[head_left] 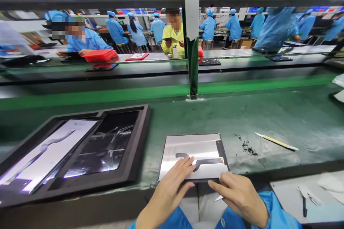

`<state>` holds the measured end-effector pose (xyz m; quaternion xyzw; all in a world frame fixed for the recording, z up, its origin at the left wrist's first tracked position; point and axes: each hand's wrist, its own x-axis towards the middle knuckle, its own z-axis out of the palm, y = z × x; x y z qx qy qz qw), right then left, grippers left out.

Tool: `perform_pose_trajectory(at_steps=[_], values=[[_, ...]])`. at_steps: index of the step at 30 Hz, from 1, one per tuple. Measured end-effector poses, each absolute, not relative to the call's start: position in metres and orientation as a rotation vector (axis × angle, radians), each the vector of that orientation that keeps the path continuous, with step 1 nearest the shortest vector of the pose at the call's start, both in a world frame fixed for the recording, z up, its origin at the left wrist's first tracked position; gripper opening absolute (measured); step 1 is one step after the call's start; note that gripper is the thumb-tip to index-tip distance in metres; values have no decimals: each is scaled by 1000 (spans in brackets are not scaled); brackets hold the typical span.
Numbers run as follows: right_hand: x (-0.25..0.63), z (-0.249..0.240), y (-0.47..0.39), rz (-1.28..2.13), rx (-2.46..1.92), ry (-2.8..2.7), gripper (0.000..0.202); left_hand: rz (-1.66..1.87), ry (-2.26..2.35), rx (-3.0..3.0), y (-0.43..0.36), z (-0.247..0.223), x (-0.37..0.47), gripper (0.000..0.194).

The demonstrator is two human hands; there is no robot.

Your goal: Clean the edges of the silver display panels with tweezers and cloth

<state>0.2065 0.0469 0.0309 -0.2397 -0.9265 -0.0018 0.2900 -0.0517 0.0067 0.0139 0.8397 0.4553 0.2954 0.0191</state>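
Observation:
A display panel [172, 143] with a silvery back lies on the green mat near its front edge. A dark flex cable [209, 161] runs across that back. My left hand [177, 179] rests on the panel's lower left part, fingers stretched out over the cable's middle, thumb apart. At the lower right corner my right hand [236, 191] has its fingers curled, the index finger near the panel's edge. From beneath this hand pokes the pale tip of a thin pointed tool [219, 198]; the rest of it is hidden by the fingers.
Left stands a black foam tray [142, 132] with display panels in it. Black scraps [248, 148] and a yellow-handled, pale-tipped tool [276, 141] lie right. A post [193, 68] rises behind. Below right are tweezers [311, 196] in a drawer. Co-workers sit across the line.

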Motion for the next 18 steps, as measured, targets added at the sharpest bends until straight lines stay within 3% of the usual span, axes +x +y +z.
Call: perform_pose_trajectory(at_steps=[18], values=[[196,27,49,-75,-498,-2498,30,921,1466,2445,5,17,-46,46]])
